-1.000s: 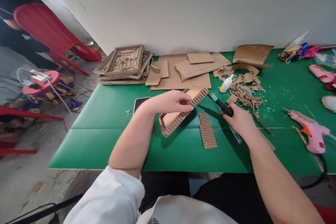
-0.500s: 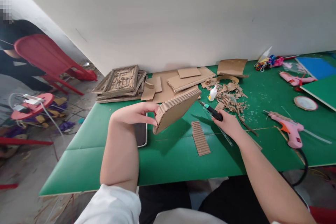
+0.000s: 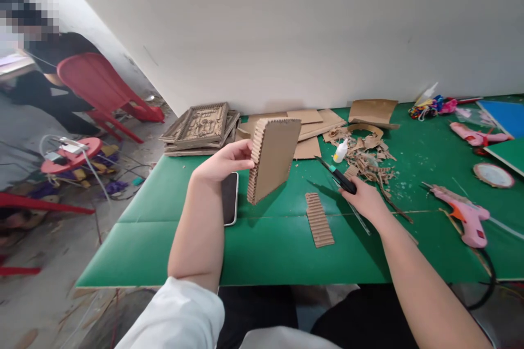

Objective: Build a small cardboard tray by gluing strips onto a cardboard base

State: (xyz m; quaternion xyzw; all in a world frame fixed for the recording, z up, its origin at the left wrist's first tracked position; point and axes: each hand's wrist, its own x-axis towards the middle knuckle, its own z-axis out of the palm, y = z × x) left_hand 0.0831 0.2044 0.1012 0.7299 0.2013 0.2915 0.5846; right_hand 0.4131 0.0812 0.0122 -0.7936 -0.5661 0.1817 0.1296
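My left hand [image 3: 231, 161] grips a cardboard panel [image 3: 276, 158] by its left edge, with thumb and fingers closed on it. The panel is held upright above the table, its flat brown face partly toward me and a corrugated strip running along its edge. In my right hand [image 3: 364, 199] is a black-handled craft knife [image 3: 343, 180], its tip pointing up and left, apart from the panel. A strip of corrugated cardboard [image 3: 320, 221] lies on the green table between my hands. Under my left wrist, a phone [image 3: 230, 202] is partly hidden.
At the back left sit stacked cardboard frames [image 3: 200, 125]. Behind the panel are flat cardboard pieces [image 3: 309, 147], a small glue bottle [image 3: 340, 151] and cardboard scraps [image 3: 370, 161]. To the right lie a pink glue gun [image 3: 462, 212] and a tape roll [image 3: 493, 175]. A person sits on a red chair [image 3: 88, 76].
My left hand has turned the cardboard panel from a slant to nearly upright, showing more of its flat face. My right hand still holds the knife near the same spot. The view has shifted slightly left.
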